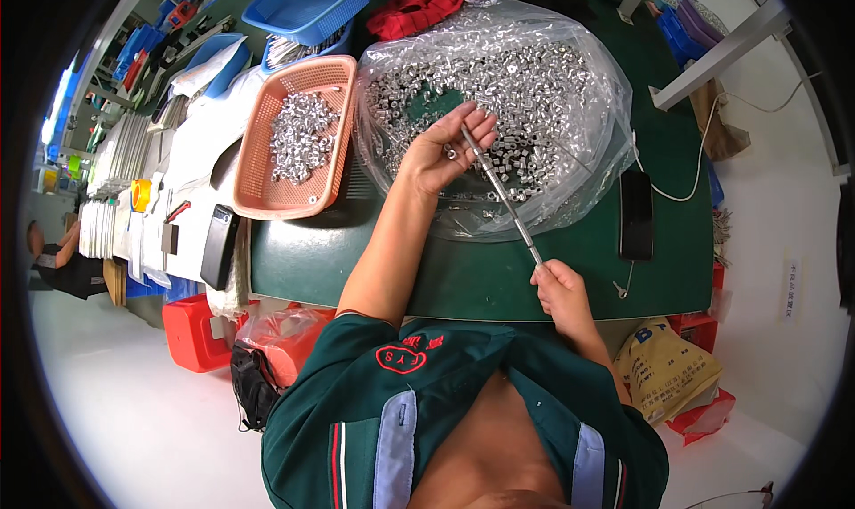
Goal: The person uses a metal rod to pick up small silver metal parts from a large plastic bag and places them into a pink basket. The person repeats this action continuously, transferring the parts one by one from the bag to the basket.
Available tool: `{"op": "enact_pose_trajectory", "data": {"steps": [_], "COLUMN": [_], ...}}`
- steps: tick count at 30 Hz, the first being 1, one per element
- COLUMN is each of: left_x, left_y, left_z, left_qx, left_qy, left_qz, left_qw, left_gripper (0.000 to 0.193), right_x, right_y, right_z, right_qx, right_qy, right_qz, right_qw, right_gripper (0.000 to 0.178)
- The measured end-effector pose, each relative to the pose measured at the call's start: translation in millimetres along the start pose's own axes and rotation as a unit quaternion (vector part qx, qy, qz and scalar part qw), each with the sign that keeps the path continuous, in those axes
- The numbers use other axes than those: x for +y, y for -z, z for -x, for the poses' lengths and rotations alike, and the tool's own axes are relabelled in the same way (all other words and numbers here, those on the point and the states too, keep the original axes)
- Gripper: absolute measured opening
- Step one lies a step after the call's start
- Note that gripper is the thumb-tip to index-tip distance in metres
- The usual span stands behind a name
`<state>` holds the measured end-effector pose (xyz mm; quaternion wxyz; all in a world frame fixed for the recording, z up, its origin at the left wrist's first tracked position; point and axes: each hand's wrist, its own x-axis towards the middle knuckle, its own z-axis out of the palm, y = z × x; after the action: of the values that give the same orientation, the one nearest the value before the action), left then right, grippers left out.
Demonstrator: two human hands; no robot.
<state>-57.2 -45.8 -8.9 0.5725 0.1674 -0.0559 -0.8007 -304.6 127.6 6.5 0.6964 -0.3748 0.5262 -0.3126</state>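
Observation:
My left hand [450,148] is palm up above the clear plastic bag, its fingers loosely curled. A small silvery metal sleeve [451,152] shows in it, and the upper end of a thin metal rod [500,191] meets its fingers. My right hand [561,293] is closed round the rod's lower end near the table's front edge. The rod slants between both hands. Beneath and beyond them lies the open clear plastic bag [592,184], with many small shiny metal sleeves [534,81] spread inside. An orange plastic basket [252,166] with more such sleeves stands left of the bag.
The green table [374,277] carries a black phone [636,215] at right, with a key [622,290] near it. Blue baskets [307,10] and red cloth [423,6] lie at the back. Another phone [219,246] and papers are left. A co-worker [67,260] is far left.

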Motion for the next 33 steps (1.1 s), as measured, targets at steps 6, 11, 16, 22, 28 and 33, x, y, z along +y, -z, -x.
{"op": "enact_pose_trajectory", "data": {"steps": [6, 11, 16, 22, 28, 33], "left_x": [-10, -6, 9, 17, 18, 22], "left_y": [13, -3, -4, -1, 4, 16], "left_z": [-6, 1, 4, 4, 2, -3], "left_qx": [-0.081, -0.076, -0.082, -0.090, -0.094, -0.105], "left_qy": [0.033, 0.036, -0.023, -0.048, -0.031, -0.022], "left_qz": [-0.013, 0.033, 0.029, 0.022, 0.000, -0.012], "left_qw": [0.996, 0.996, 0.996, 0.995, 0.995, 0.994], "left_gripper": [0.047, 0.070, 0.076, 0.076, 0.074, 0.071], "right_x": [-9, -14, -11, -8, -5, -11], "right_y": [-8, -10, 4, 12, 12, 11], "right_z": [-7, -11, 2, 13, 8, 13], "right_qx": [-0.020, -0.006, -0.021, -0.020, 0.004, 0.028], "right_qy": [-0.022, 0.013, -0.004, -0.010, 0.013, 0.016], "right_qz": [-0.084, -0.081, -0.025, 0.038, 0.132, 0.198], "right_qw": [0.996, 0.997, 0.999, 0.999, 0.991, 0.980], "right_gripper": [0.023, 0.023, 0.022, 0.021, 0.021, 0.022]}}
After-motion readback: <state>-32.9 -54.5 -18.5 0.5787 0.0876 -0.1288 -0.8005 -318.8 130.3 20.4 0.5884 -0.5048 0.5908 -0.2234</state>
